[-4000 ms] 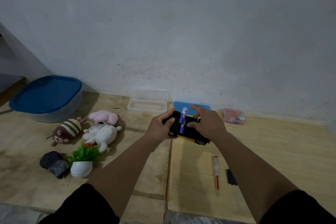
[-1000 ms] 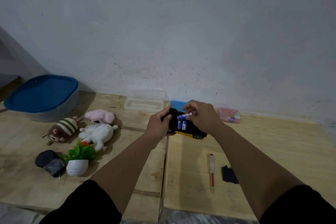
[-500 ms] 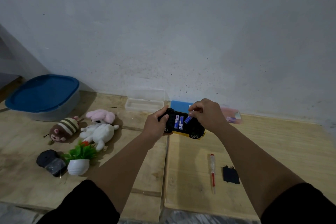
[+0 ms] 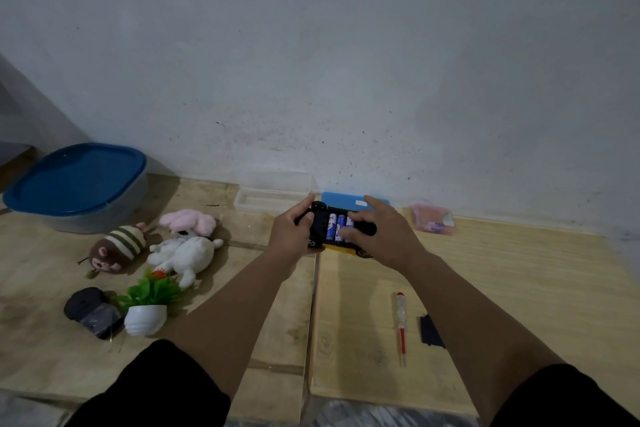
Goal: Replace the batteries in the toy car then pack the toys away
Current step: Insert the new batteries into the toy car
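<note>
Left hand (image 4: pixel 290 239) grips black plastic toy car (image 4: pixel 320 224); right hand (image 4: pixel 381 236), fingers straight, presses cylindrical batteries (image 4: pixel 336 227).

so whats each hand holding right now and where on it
The left hand grips the upturned toy car by its left end. The right hand holds nothing; its fingers press down on the batteries in the open compartment.

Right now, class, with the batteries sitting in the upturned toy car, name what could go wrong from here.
1. The right hand presses on the batteries with straight fingers; one may sit crooked or pop out.
2. The left hand alone holds the toy car above the wooden boards; it might slip and spill the batteries.
3. The black cover and screwdriver lie apart near the right forearm, which could knock them away.
</note>
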Tool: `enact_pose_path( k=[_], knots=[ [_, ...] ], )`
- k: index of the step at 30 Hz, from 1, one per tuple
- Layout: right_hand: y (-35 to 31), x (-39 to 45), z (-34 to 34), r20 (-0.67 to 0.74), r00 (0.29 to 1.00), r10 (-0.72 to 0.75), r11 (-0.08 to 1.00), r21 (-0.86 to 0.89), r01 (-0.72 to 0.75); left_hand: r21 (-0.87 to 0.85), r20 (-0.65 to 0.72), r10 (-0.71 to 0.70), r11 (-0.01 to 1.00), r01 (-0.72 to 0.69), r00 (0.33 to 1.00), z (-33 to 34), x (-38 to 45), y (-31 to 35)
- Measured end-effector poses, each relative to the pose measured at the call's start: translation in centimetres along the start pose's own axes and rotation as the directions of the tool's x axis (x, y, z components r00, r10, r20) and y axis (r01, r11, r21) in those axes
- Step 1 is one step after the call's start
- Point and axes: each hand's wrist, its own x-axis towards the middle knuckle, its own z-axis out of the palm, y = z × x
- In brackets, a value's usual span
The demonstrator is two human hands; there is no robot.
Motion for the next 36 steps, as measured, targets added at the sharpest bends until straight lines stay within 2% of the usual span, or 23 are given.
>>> enact_pose_path(
  k=[3, 6, 8, 10, 12, 15, 18, 21, 23, 29, 31, 34, 36],
  knots=[
    [0.2, 0.0, -0.8, -0.018, 1.000, -0.006, 0.999, 0.034, 0.007, 0.071, 0.099, 0.037, 0.997, -0.044, 0.994, -0.2, -0.4, -0.1],
    [0.1, 0.0, -1.8, 0.031, 0.999, 0.040, 0.955, 0.293, -0.048, 0.079, 0.199, 0.072, 0.993, -0.089, 0.977, -0.3, -0.4, 0.9],
    [0.0, -0.2, -2.2, 0.189, 0.977, 0.097, 0.856, 0.485, -0.179, 0.082, 0.246, 0.098, 0.989, -0.122, 0.964, -0.5, -0.1, 1.7],
    [0.3, -0.4, -2.3, 0.324, 0.941, 0.097, 0.789, 0.551, -0.271, 0.094, 0.248, 0.132, 0.983, -0.160, 0.960, -0.3, 0.1, 2.1],
    [0.5, -0.5, -2.0, 0.378, 0.922, 0.082, 0.740, 0.596, -0.310, 0.098, 0.185, 0.151, 0.980, -0.171, 0.971, 0.1, 0.2, 1.9],
    [0.8, -0.8, -1.5, 0.377, 0.919, 0.116, 0.636, 0.682, -0.360, 0.161, 0.143, 0.118, 0.977, -0.141, 0.983, 0.7, 0.1, 1.0],
    [1.5, -1.3, -1.0, 0.362, 0.921, 0.146, 0.584, 0.720, -0.376, 0.236, 0.298, 0.010, 0.968, -0.084, 0.955, 1.3, -0.1, -0.2],
    [2.2, -1.8, -0.9, 0.322, 0.929, 0.185, 0.612, 0.702, -0.365, 0.255, 0.428, -0.010, 0.961, -0.110, 0.903, 2.5, -0.3, -1.2],
    [2.8, -2.1, -0.8, 0.299, 0.933, 0.200, 0.638, 0.683, -0.356, 0.302, 0.431, 0.006, 0.941, -0.150, 0.902, 3.3, -0.2, -1.6],
    [5.3, -2.6, -1.2, 0.159, 0.976, 0.148, 0.738, 0.639, -0.216, 0.300, 0.425, -0.033, 0.948, -0.106, 0.905, 5.6, -0.3, -2.3],
    [6.4, -2.6, -1.5, 0.168, 0.976, 0.140, 0.743, 0.633, -0.216, 0.289, 0.442, -0.061, 0.954, -0.077, 0.895, 6.3, -0.5, -2.8],
    [8.5, -3.1, -1.6, 0.247, 0.961, 0.126, 0.723, 0.641, -0.259, 0.363, 0.439, -0.084, 0.927, -0.091, 0.895, 7.5, -0.4, -3.9],
    [10.4, -3.8, -1.4, 0.216, 0.968, 0.132, 0.748, 0.619, -0.240, 0.373, 0.416, -0.106, 0.926, -0.064, 0.903, 8.4, -0.3, -4.9]
  ],
)
